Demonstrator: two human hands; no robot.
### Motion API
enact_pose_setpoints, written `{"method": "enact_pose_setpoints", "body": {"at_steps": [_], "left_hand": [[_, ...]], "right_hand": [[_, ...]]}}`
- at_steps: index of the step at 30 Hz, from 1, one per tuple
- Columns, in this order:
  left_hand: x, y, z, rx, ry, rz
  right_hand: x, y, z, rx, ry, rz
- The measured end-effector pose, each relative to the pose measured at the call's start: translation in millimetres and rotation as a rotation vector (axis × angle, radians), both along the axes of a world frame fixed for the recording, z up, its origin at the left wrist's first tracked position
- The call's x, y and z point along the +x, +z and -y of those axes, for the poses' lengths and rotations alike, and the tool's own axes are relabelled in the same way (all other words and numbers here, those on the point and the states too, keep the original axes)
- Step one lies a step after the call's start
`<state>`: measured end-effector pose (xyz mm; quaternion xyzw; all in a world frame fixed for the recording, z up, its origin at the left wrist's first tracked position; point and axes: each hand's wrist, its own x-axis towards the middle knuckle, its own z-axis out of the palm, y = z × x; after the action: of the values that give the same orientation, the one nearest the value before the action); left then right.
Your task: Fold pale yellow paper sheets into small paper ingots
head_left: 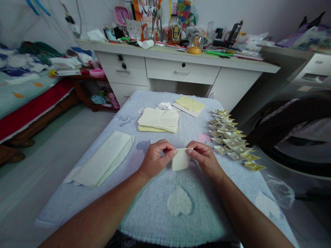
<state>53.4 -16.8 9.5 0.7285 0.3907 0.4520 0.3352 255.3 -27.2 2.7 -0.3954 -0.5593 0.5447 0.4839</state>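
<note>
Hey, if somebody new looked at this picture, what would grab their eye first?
Probably the rows of small folded paper pieces massed along the right side of the cloth-covered table. Next, in the center, the left hand and right hand pinch a small pale sheet by its upper edge. Behind them, the cluttered desk stands against the wall.

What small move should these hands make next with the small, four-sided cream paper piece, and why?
Perhaps press along the upper edge of the small, four-sided cream paper piece: the bare left hand and bare right hand pinch its upper corners, the edge between them is untouched, and folded, pointed cream-and-yellow paper shapes stand at the right.
</note>
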Motion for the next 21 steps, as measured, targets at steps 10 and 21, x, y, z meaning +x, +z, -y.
{"method": "enact_pose_setpoints", "body": {"at_steps": [10,21], "left_hand": [[-0.3,0.7,0.1,0.016,-0.017,0.002],[1.7,-6.9,-0.8,-0.077,0.134,0.032]], "right_hand": [[0.9,0.5,0.9,-0.008,0.045,0.011],[0.9,-2.9,-0.9,0.072,-0.041,0.014]]}}
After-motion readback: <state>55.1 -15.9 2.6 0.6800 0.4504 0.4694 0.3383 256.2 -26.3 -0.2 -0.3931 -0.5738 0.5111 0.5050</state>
